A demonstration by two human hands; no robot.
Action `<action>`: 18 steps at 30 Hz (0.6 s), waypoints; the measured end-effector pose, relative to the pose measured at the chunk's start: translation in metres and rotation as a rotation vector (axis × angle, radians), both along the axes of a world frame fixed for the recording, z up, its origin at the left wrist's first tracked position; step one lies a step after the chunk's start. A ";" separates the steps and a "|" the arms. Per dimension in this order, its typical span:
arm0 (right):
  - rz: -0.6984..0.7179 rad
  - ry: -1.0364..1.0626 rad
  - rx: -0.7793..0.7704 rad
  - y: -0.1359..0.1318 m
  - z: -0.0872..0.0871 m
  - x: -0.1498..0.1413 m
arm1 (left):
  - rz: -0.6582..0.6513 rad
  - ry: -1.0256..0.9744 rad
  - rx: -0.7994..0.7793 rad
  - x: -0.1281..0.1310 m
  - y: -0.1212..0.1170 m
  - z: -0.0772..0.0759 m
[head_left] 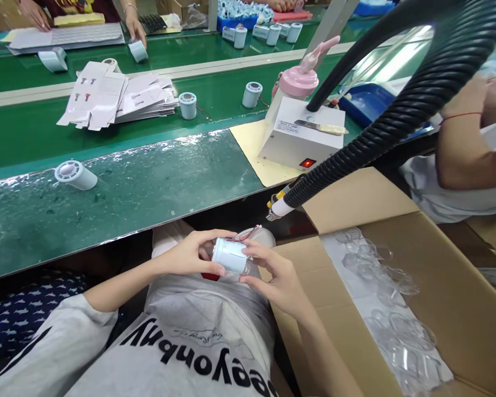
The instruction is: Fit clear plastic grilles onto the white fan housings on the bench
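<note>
Above my lap, a light-blue plastic cylinder housing (228,255) lies on its side between my two hands. My left hand (192,252) grips its left end, with the thumb below and fingers above. At the opposite end, my right hand (277,271) holds the housing where a clear plastic piece (248,266) shows, partly covered by fingers. Thin red and dark wires (248,234) stick out over the top. A similar housing (75,175) lies tilted on the green bench edge, and two others, one of them a wired housing (188,105), stand farther back.
An open carton (458,286) at my right holds several clear plastic domes (407,331). A black flexible hose (367,143) with a metal nozzle tip hangs near my right hand from a white box (301,135). Paper sheets (119,99) lie on the belt; other people work across and at right.
</note>
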State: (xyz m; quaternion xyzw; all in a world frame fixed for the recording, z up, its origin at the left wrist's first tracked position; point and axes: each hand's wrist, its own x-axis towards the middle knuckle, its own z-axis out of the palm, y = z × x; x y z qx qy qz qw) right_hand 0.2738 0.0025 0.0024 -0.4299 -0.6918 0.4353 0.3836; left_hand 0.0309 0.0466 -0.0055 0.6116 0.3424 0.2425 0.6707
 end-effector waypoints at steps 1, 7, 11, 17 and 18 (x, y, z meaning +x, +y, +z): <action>0.001 0.031 -0.029 -0.001 0.000 0.000 | -0.006 -0.010 0.049 0.000 0.000 0.002; -0.007 0.179 -0.239 -0.003 0.003 -0.002 | -0.053 -0.082 0.271 -0.001 0.002 0.006; -0.005 0.238 -0.344 -0.004 0.002 -0.002 | -0.073 -0.096 0.328 -0.002 0.003 0.006; -0.003 0.318 -0.468 -0.004 0.001 -0.003 | -0.099 -0.092 0.397 -0.003 0.004 0.008; -0.002 0.326 -0.483 -0.003 0.001 -0.003 | -0.101 -0.079 0.399 -0.003 0.004 0.009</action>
